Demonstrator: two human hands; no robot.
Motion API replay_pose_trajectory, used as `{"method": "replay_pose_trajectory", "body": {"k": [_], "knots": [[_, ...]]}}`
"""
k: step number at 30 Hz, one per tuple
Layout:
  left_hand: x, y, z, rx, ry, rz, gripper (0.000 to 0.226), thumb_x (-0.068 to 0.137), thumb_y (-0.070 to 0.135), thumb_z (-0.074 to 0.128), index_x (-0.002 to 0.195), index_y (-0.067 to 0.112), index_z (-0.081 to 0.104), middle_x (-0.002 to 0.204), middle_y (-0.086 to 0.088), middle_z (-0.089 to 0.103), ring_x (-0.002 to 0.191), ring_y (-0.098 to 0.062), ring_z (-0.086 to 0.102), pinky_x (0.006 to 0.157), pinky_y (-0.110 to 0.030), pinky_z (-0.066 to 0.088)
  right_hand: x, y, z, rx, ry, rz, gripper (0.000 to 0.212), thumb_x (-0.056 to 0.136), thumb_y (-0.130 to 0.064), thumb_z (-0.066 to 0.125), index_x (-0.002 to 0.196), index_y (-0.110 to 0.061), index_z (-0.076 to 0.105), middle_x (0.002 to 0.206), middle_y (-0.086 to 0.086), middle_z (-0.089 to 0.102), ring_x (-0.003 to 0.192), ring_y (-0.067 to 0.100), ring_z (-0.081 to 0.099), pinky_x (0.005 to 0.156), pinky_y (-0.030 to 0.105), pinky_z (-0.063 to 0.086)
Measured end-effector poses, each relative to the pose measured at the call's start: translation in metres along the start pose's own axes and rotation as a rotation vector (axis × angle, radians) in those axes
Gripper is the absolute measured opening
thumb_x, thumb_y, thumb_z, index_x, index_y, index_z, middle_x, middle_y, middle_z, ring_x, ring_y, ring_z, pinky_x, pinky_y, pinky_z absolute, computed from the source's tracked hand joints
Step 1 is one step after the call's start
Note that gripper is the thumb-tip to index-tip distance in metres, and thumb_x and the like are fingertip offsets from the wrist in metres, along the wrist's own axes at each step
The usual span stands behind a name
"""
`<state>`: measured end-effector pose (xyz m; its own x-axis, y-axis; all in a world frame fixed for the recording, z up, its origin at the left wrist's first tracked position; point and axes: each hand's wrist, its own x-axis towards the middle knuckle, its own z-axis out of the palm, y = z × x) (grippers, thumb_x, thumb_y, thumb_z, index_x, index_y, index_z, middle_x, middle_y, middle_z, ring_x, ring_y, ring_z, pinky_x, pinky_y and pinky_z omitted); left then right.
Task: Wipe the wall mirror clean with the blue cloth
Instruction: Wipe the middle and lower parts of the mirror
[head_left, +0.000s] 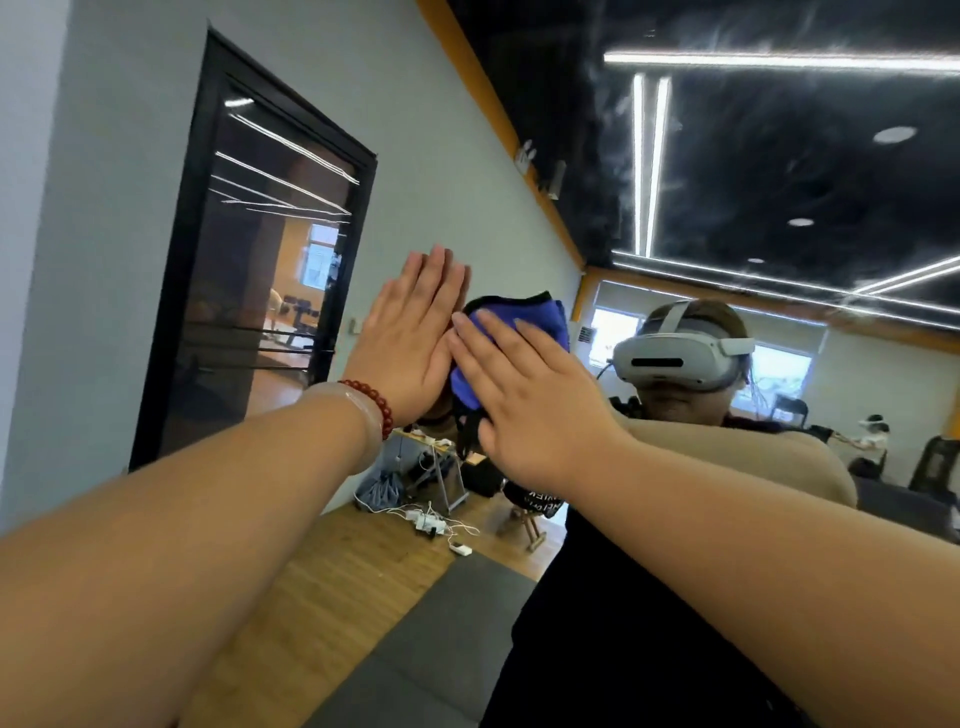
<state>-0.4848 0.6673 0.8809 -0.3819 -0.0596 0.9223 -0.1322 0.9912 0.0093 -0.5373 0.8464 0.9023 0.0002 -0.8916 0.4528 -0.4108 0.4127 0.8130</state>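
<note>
The wall mirror (675, 182) fills most of the view and reflects the room and a person wearing a white headset. The blue cloth (540, 317), edged in black, lies bunched against the glass at the middle. My right hand (524, 395) presses flat on the cloth with straight fingers and covers its lower part. Just left of it, my left hand (410, 338) is held up flat with its fingers straight and together, its palm toward the glass and its edge touching my right hand. A red bead bracelet and a pale bangle sit on my left wrist.
A black-framed glass door (260, 249) stands in the grey wall at the left. Lower down I see a wooden floor with white cables and power strips (431, 522), a grey mat (447, 639), and other people at the far right.
</note>
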Motion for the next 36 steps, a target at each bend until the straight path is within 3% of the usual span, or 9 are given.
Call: {"method": "replay_pose_trajectory", "body": {"k": [3, 7, 14, 17, 20, 26, 32, 34, 36], "knots": [[-0.001, -0.014, -0.010, 0.032, -0.028, 0.088, 0.060, 0.095, 0.037, 0.016, 0.150, 0.018, 0.000, 0.157, 0.002, -0.006, 0.147, -0.015, -0.005, 0.117, -0.036, 0.001, 0.017, 0.020, -0.005, -0.001, 0.096, 0.064, 0.072, 0.085, -0.042, 0.021, 0.150, -0.012, 0.034, 0.156, 0.008, 0.032, 0.145, 0.024, 0.029, 0.118, 0.040, 0.010], [0.004, -0.047, -0.024, 0.097, -0.036, 0.180, 0.061, 0.096, 0.034, 0.023, 0.152, 0.014, 0.007, 0.159, -0.005, 0.001, 0.148, -0.025, 0.005, 0.118, -0.038, 0.003, 0.047, 0.033, -0.018, -0.022, 0.118, 0.402, 0.072, 0.089, -0.042, 0.015, 0.154, -0.014, 0.013, 0.162, 0.007, 0.013, 0.150, 0.023, 0.009, 0.119, 0.040, -0.002], [0.014, -0.120, -0.039, 0.159, -0.120, 0.183, 0.061, 0.097, 0.040, 0.017, 0.150, 0.017, -0.001, 0.159, -0.007, -0.003, 0.148, -0.024, -0.003, 0.120, -0.047, 0.006, 0.058, -0.036, -0.002, 0.006, 0.001, -0.029, 0.068, 0.086, -0.041, 0.026, 0.148, -0.016, 0.038, 0.154, 0.003, 0.035, 0.143, 0.021, 0.032, 0.117, 0.039, 0.014], [0.012, -0.126, -0.032, 0.137, -0.142, 0.164, 0.061, 0.094, 0.047, 0.007, 0.147, 0.026, -0.014, 0.155, 0.001, -0.022, 0.143, -0.014, -0.022, 0.116, -0.032, -0.017, 0.090, -0.004, -0.017, -0.019, 0.093, 0.268, 0.068, 0.089, -0.043, 0.026, 0.153, -0.019, 0.024, 0.159, 0.004, 0.024, 0.148, 0.021, 0.020, 0.119, 0.040, 0.004], [0.012, -0.126, -0.027, 0.113, -0.118, 0.147, 0.060, 0.093, 0.046, 0.005, 0.146, 0.029, -0.017, 0.151, 0.005, -0.031, 0.142, -0.012, -0.027, 0.114, -0.031, -0.020, 0.114, 0.007, -0.029, -0.001, 0.161, 0.571, 0.070, 0.092, -0.043, 0.026, 0.156, -0.017, 0.012, 0.163, 0.005, 0.009, 0.150, 0.024, 0.006, 0.119, 0.041, -0.002], [0.011, -0.135, -0.028, 0.064, -0.116, 0.209, 0.061, 0.092, 0.042, 0.005, 0.149, 0.024, -0.010, 0.155, 0.002, -0.021, 0.145, -0.016, -0.020, 0.116, -0.034, -0.016, 0.085, -0.064, -0.001, -0.048, -0.037, -0.038, 0.069, 0.088, -0.043, 0.034, 0.151, -0.017, 0.029, 0.157, 0.003, 0.024, 0.146, 0.022, 0.026, 0.118, 0.041, 0.008], [0.013, -0.149, -0.036, 0.038, -0.117, 0.280, 0.060, 0.093, 0.041, 0.009, 0.148, 0.027, -0.011, 0.154, 0.004, -0.021, 0.144, -0.012, -0.019, 0.117, -0.032, -0.013, 0.126, -0.028, -0.022, 0.042, 0.155, 0.577, 0.072, 0.086, -0.040, 0.025, 0.153, -0.015, 0.020, 0.161, 0.007, 0.021, 0.148, 0.026, 0.016, 0.118, 0.040, 0.002], [0.014, -0.161, -0.041, 0.035, -0.103, 0.247, 0.060, 0.093, 0.043, 0.008, 0.147, 0.027, -0.013, 0.154, 0.004, -0.022, 0.143, -0.012, -0.021, 0.116, -0.032, -0.014, 0.125, -0.058, -0.017, 0.039, 0.132, 0.509, 0.072, 0.086, -0.040, 0.029, 0.152, -0.014, 0.025, 0.160, 0.008, 0.023, 0.148, 0.026, 0.019, 0.118, 0.042, 0.006], [0.015, -0.176, -0.043, 0.057, -0.116, 0.184, 0.061, 0.091, 0.046, 0.003, 0.146, 0.027, -0.017, 0.152, 0.003, -0.027, 0.142, -0.013, -0.025, 0.116, -0.033, -0.015, 0.113, -0.087, -0.004, 0.018, 0.060, 0.180, 0.070, 0.084, -0.042, 0.034, 0.149, -0.015, 0.037, 0.156, 0.006, 0.029, 0.144, 0.026, 0.029, 0.117, 0.043, 0.012]]}}
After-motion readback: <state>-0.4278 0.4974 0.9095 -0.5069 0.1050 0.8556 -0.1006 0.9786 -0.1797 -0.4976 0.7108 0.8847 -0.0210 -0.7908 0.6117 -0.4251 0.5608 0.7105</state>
